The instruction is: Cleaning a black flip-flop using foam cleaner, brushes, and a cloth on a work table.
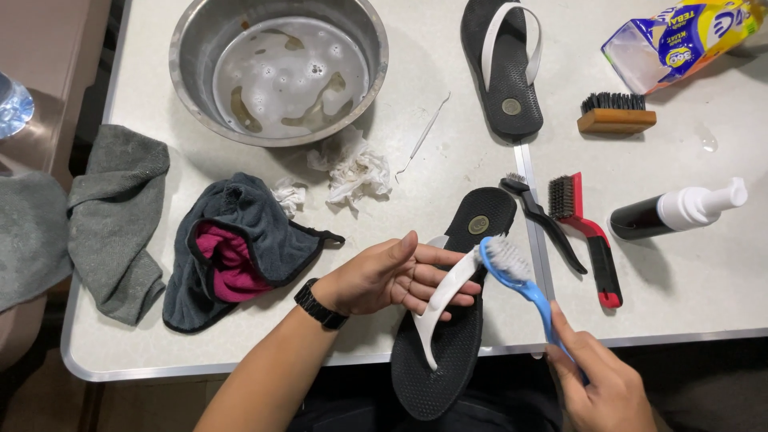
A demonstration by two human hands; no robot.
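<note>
My left hand point(396, 280) grips the white strap of a black flip-flop point(452, 344) that lies sole-up-facing at the table's front edge. My right hand point(600, 388) holds a blue-handled brush point(512, 268) by its handle, with the white bristle head resting against the strap near my left fingers. A black watch sits on my left wrist. A second black flip-flop point(504, 68) with a white strap lies at the back of the table.
A steel bowl point(192, 88) with soapy water stands at the back left. Crumpled tissues point(356, 168), a metal pick point(424, 136), a dark cloth point(240, 248), a grey towel point(116, 220), a wooden brush point(616, 116), black and red brushes point(588, 232), a pump bottle point(680, 212) and a plastic bag point(680, 40) lie about.
</note>
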